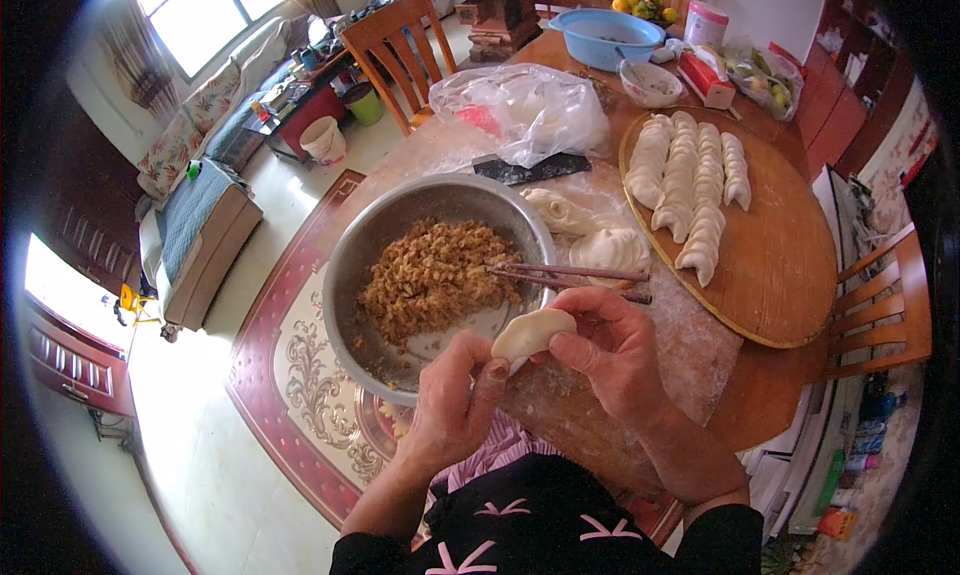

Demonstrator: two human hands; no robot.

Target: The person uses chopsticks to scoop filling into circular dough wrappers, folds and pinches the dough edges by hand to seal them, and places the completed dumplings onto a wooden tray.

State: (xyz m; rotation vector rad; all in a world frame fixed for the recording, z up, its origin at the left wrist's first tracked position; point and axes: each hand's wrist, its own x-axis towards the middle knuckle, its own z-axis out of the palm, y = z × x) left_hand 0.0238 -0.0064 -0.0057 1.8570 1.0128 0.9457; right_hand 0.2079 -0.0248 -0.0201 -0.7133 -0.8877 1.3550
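Observation:
A folded, half-moon dumpling is pinched between my two hands above the table's near edge. My left hand grips its left end between thumb and fingers. At its right end, my right hand presses the edge with thumb and forefinger. Just beyond sits a metal basin with crumbly brown filling. Chopsticks rest across its right rim, their tips in the filling. Behind them lie lumps of pale dough. Rows of shaped dumplings stand on a round wooden board to the right.
A clear plastic bag lies behind the basin, beside a dark flat slab. Farther back are a blue plastic basin, a bowl with a spoon and fruit. Wooden chairs stand around the floured table.

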